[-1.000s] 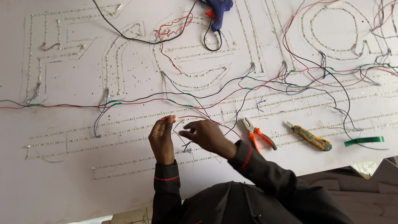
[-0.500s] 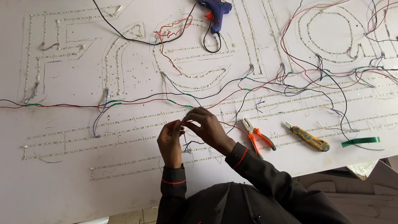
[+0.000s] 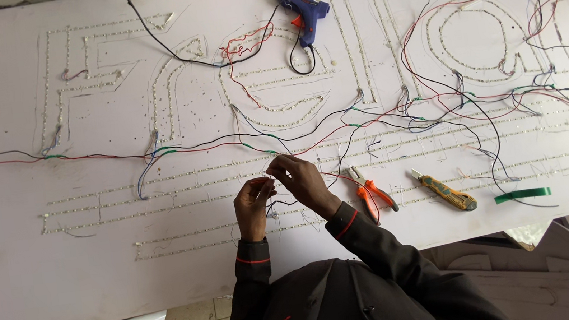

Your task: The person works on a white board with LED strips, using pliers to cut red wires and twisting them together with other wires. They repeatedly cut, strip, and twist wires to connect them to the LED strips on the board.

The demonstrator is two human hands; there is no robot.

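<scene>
Both hands, left hand (image 3: 254, 207) and right hand (image 3: 305, 179), pinch thin wire ends (image 3: 271, 180) together above the white sign board (image 3: 96, 277); light, floppy strands, probably best gripped near the tips

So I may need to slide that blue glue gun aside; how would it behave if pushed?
The blue glue gun lies on its side, so it probably won't tip. Its black cord trails across the white board and would likely drag or snag nearby wires.
</scene>
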